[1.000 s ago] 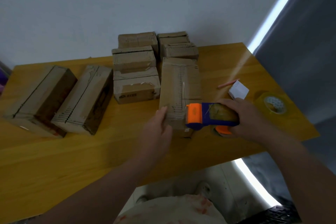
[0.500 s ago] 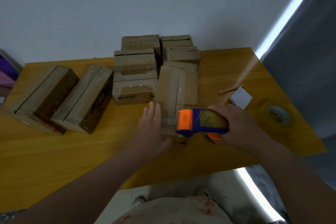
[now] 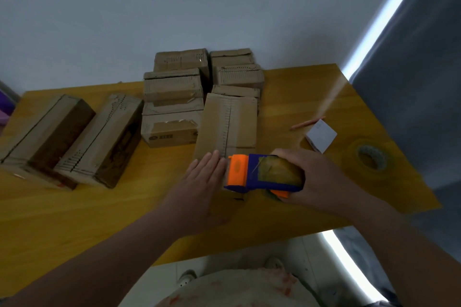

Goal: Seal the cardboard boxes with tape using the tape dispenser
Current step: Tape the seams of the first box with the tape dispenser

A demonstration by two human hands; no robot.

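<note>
A long cardboard box (image 3: 228, 124) lies lengthwise in front of me on the wooden table (image 3: 74, 212), a seam running down its top. My right hand (image 3: 306, 179) grips a blue and orange tape dispenser (image 3: 262, 175) whose orange head sits over the box's near end. My left hand (image 3: 199, 182) lies flat with straight fingers on the near left part of the same box, just left of the dispenser. The box's near edge is hidden behind both hands.
Several more cardboard boxes (image 3: 172, 87) are stacked behind and left of the long one; two large ones (image 3: 97, 139) lie at the left. A spare tape roll (image 3: 371, 159), a white paper block (image 3: 321, 134) and a pink pencil (image 3: 308, 122) sit at the right.
My left hand went from gripping the box's left side to lying flat on its top. The dispenser shifted slightly left over the box's near end.
</note>
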